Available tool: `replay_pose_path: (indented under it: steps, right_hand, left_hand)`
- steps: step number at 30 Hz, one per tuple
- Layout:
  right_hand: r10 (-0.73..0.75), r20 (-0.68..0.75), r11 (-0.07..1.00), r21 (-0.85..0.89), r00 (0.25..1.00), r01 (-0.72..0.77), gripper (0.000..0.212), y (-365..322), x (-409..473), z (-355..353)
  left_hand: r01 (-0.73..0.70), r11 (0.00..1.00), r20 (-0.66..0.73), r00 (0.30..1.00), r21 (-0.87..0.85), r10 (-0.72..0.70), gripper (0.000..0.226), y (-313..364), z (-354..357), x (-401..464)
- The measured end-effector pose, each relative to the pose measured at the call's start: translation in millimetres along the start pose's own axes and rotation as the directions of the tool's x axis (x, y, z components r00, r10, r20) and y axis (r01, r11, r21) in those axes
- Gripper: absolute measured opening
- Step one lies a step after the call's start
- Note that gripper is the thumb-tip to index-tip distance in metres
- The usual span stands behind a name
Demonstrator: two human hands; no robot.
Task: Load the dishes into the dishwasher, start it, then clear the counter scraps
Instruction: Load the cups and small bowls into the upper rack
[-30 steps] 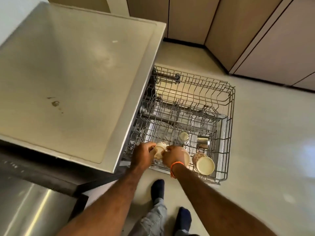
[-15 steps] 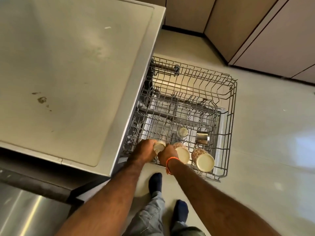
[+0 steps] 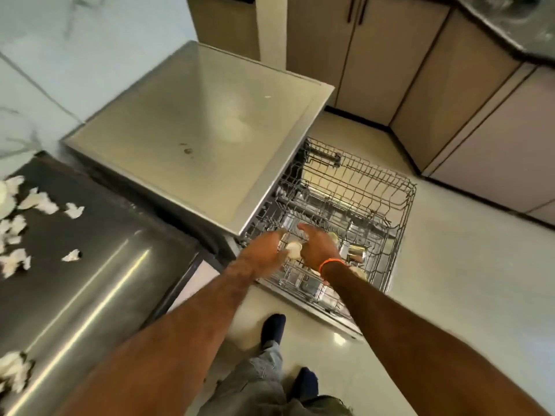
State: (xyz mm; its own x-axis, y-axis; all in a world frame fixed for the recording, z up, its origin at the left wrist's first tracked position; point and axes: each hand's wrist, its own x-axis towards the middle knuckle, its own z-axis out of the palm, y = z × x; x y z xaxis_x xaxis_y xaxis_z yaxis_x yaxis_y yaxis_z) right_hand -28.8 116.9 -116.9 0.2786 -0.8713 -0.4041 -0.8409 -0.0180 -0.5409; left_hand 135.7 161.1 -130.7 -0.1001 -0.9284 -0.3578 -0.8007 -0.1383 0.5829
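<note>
Over the pulled-out rack (image 3: 390, 187) of the dishwasher (image 3: 198, 139), both my hands hang above the front-left corner. A small pale cup (image 3: 292, 249) sits in the wire just between them. My left hand (image 3: 264, 250) lies beside it with fingers loosely bent and my right hand (image 3: 318, 246) has its forefinger stretched forward; neither grip looks clamped on anything, though motion blur leaves the left one's contact with the cup uncertain. I judge the cup was put at the rack's near edge, among the tines, so it stands steady for the wash.

Counting what shows in the rack: one pale cup between the hands, one steel tumbler (image 3: 357, 254) lying on its side to the right, and a pale rim (image 3: 359, 272) peeping past my right wrist, likely another cup. More may be hidden under my arms.

On the dark worktop (image 3: 99, 283) at left I count roughly ten white scraps (image 3: 39, 202), some blurred together. Those remain to be cleared; the dishwasher is open, not started.
</note>
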Motion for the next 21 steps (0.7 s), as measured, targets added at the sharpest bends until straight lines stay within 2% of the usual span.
replay_pose_path:
  steps: [4,6,8,11,14,17,21]
  right_hand:
    - [-0.277,0.09,0.934,-0.209,0.957,0.29,0.069,-32.6,-33.5,-8.4]
    - [-0.352,0.122,0.889,-0.266,0.928,0.372,0.068,-55.9,-44.7,-8.9]
    - [-0.405,0.128,0.859,-0.285,0.905,0.425,0.068,-82.7,-53.2,-6.0]
    - [-0.508,0.163,0.805,-0.259,0.845,0.534,0.07,-127.1,-63.4,9.4]
    - [-0.597,0.202,0.721,-0.289,0.776,0.63,0.071,-169.1,-67.0,32.1]
    - [-0.659,0.253,0.612,-0.368,0.709,0.7,0.078,-211.0,-72.4,57.5]
    - [-0.722,0.309,0.513,-0.361,0.619,0.778,0.081,-267.9,-74.4,100.5]
  left_hand:
    - [0.0,0.998,-0.14,0.99,-0.055,-0.008,0.055,4.9,-29.2,-55.7]
    - [0.034,0.997,-0.232,0.971,-0.062,-0.048,0.056,-1.9,-44.2,-84.5]
    - [0.091,0.996,-0.328,0.94,-0.022,-0.094,0.067,-13.3,-57.5,-110.8]
    - [0.2,0.978,-0.458,0.866,-0.051,-0.201,0.072,-34.5,-79.2,-156.9]
    - [0.288,0.958,-0.572,0.787,0.009,-0.232,0.07,-66.3,-97.4,-196.0]
    - [0.412,0.911,-0.619,0.716,0.001,-0.323,0.074,-96.8,-116.2,-237.4]
    - [0.512,0.857,-0.664,0.62,-0.06,-0.418,0.078,-144.5,-141.6,-289.7]
